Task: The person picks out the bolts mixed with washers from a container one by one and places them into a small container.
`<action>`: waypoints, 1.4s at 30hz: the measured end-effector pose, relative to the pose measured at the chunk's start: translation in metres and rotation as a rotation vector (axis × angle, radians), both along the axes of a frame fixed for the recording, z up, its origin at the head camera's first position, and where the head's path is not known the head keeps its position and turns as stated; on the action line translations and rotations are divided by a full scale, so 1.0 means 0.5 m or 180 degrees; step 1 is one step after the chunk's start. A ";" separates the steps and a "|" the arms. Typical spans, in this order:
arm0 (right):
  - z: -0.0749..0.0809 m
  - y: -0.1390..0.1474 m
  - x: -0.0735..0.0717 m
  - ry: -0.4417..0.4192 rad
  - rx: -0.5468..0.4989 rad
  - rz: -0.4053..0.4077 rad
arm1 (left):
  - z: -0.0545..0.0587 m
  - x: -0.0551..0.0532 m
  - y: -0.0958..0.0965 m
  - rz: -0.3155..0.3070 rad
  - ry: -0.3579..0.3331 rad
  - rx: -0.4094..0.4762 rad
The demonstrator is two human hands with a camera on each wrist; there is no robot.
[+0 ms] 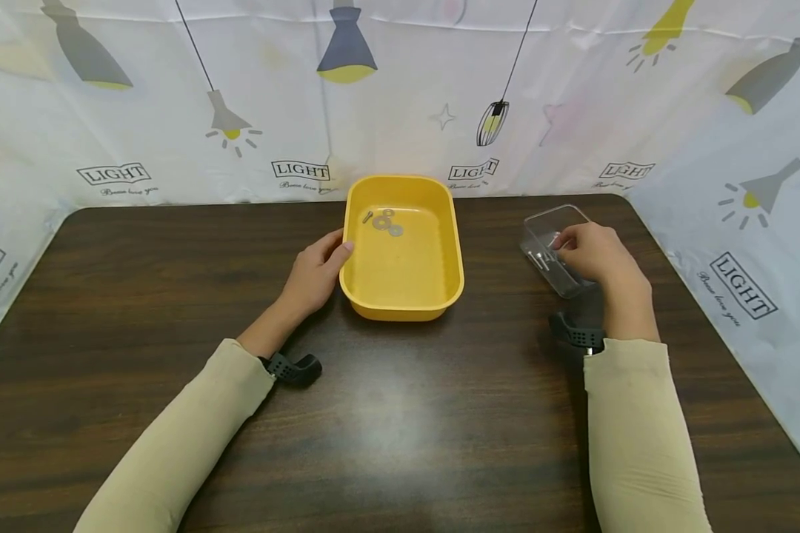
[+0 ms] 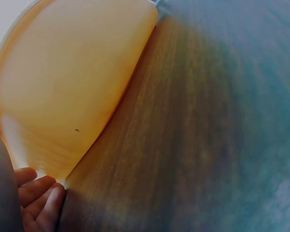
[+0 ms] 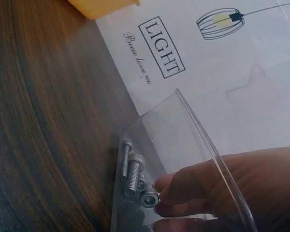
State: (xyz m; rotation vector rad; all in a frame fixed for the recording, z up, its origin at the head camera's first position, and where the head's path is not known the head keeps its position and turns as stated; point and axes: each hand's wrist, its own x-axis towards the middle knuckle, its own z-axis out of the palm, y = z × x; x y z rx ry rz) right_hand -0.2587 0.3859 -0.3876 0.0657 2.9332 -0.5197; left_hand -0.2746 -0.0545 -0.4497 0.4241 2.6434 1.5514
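Observation:
My left hand [image 1: 315,274] grips the left wall of a yellow tray [image 1: 400,285], thumb over the rim and fingers against the outside. Inside the tray lie a small screw [image 1: 368,217] and several flat washers [image 1: 381,223], grouped toward the far left. Over at the right, my right hand [image 1: 596,252] reaches into a clear plastic box [image 1: 560,285]. Its fingertips pinch a socket-head bolt [image 3: 149,198] by the head, low in the box. Beside that lie a thicker bolt [image 3: 134,176] and a thinner one [image 3: 125,162]. The palm side of the right hand is partly hidden.
Both containers stand near the back of a dark wooden table [image 1: 387,414]. A white sheet printed with lamps [image 1: 387,104] hangs behind the table and along its sides. Dark straps [image 1: 293,369] circle both wrists.

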 end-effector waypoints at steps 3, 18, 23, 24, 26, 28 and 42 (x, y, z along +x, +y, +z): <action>0.001 -0.001 -0.003 -0.0008 0.0026 0.0026 | 0.003 0.000 0.000 0.0006 0.0007 -0.0003; 0.061 -0.042 0.016 0.0727 -0.0196 -0.0081 | -0.002 -0.006 -0.001 0.0019 -0.0030 -0.0016; 0.120 -0.114 0.038 0.1164 -0.0532 0.0108 | 0.000 -0.006 -0.001 0.0021 -0.0026 -0.0023; 0.127 -0.133 0.041 0.1213 -0.0582 0.0207 | 0.001 -0.006 -0.001 0.0023 -0.0022 -0.0028; 0.136 -0.173 0.046 0.1248 -0.0656 0.0441 | 0.001 -0.006 -0.002 0.0036 -0.0009 -0.0037; 0.138 -0.217 0.048 0.1232 -0.0676 0.0724 | 0.000 -0.007 -0.003 0.0046 0.0001 -0.0036; 0.050 -0.459 0.056 0.0269 -0.0374 0.2135 | 0.003 0.000 0.000 0.0036 0.0017 -0.0067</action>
